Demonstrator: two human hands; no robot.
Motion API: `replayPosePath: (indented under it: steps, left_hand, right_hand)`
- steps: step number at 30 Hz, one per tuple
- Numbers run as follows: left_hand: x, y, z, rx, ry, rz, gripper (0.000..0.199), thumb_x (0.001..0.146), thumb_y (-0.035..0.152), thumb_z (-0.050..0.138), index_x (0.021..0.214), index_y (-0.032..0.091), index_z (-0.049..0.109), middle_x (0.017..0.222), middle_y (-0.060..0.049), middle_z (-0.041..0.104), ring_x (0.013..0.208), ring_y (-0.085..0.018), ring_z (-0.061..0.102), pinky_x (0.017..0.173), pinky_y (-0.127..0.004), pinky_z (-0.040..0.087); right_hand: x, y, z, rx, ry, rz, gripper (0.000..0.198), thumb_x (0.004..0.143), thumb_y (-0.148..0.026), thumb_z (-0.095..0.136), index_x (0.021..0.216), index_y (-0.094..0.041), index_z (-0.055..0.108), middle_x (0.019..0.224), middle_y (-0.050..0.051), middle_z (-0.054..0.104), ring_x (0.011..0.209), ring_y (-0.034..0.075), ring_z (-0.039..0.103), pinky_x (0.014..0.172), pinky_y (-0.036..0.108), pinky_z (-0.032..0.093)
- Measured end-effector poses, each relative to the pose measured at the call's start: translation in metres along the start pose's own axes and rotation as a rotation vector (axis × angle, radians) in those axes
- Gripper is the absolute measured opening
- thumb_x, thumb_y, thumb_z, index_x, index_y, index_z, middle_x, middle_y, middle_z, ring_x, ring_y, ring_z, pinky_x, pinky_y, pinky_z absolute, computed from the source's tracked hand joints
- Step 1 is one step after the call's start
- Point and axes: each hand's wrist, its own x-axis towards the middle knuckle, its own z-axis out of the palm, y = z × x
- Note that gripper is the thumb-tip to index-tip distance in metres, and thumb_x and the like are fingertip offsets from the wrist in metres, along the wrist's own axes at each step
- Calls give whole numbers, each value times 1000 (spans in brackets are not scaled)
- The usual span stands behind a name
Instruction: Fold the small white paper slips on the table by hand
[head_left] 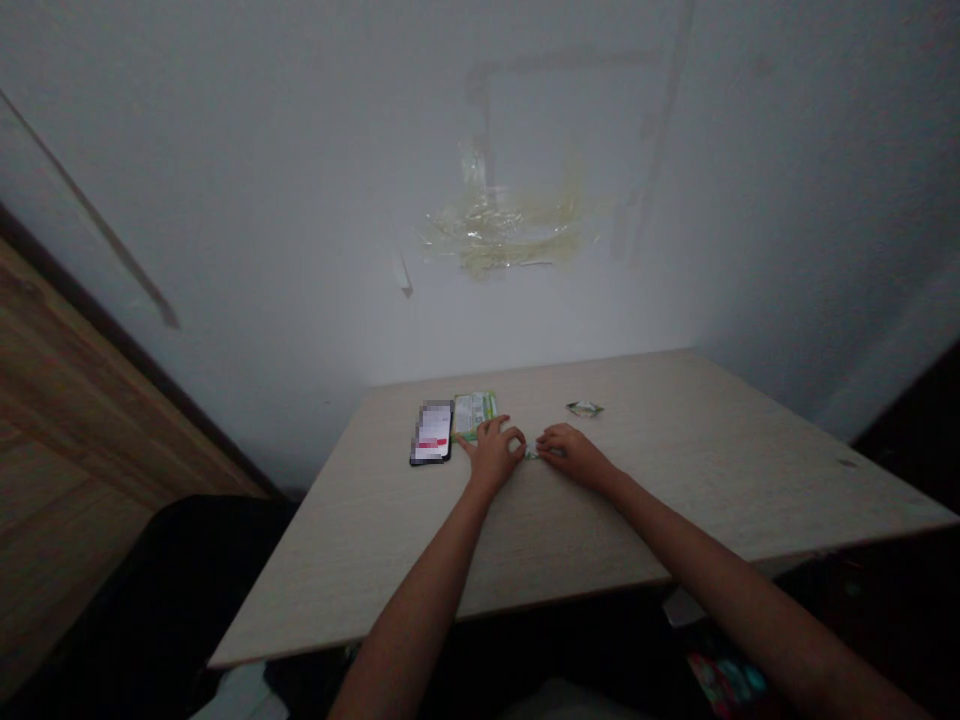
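Note:
Between my two hands, low over the table, is a small folded white-and-green piece (532, 453), paper or wrapper; I cannot tell which. My left hand (493, 456) has its thumb and index finger curled together at the piece's left side, other fingers spread toward a green-and-white printed sheet or packet (474, 405). From the right, my right hand (577, 457) pinches the piece with its fingertips, which partly hide it. Farther back lies another folded piece (584, 409), pointed at both ends and of similar colours.
A phone (432, 433) with its screen lit lies left of the printed sheet. The pale wooden table (675, 430) meets a grey wall (300, 200) bearing peeling clear tape (510, 230). A wooden panel (75, 400) stands at the left, and dark items sit below the table's front edge.

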Motion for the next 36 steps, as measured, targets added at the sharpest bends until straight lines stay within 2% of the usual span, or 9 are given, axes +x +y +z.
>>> replayPosePath:
  steps: [8,18,28,32,36]
  left_hand:
    - [1,-4,-1,19,-64,56,14,84,38,63,96,39,71,148,5,47,138,-32,33,107,-78,6]
    - [-2,-13,-6,49,-192,46,31,80,53,65,110,46,68,154,5,40,143,-35,26,105,-80,-1]
    - [-10,-6,-8,62,-68,45,34,81,47,67,115,46,66,149,3,47,140,-31,31,109,-75,0]
    - [-8,-5,-8,38,-23,35,17,84,42,65,99,43,73,143,4,52,136,-31,36,110,-75,1]
    - [-6,-6,-5,6,-12,25,12,84,42,66,89,40,76,141,4,55,133,-32,39,109,-76,0]
  right_hand:
    - [0,5,1,-46,-15,-7,11,86,-24,67,92,-22,76,100,8,73,98,21,63,91,37,48]
    - [0,6,-1,-51,-22,4,12,87,-26,67,93,-22,76,101,8,73,98,21,63,90,36,48]
    - [-1,6,3,-9,19,20,11,87,-26,66,89,-23,77,97,8,72,94,20,63,88,36,49]
    - [-2,2,0,3,27,43,13,88,-26,66,90,-22,78,92,8,71,94,21,62,87,35,49]
    - [-2,0,-3,-3,9,55,15,87,-20,65,94,-22,78,90,8,70,94,21,61,87,36,47]
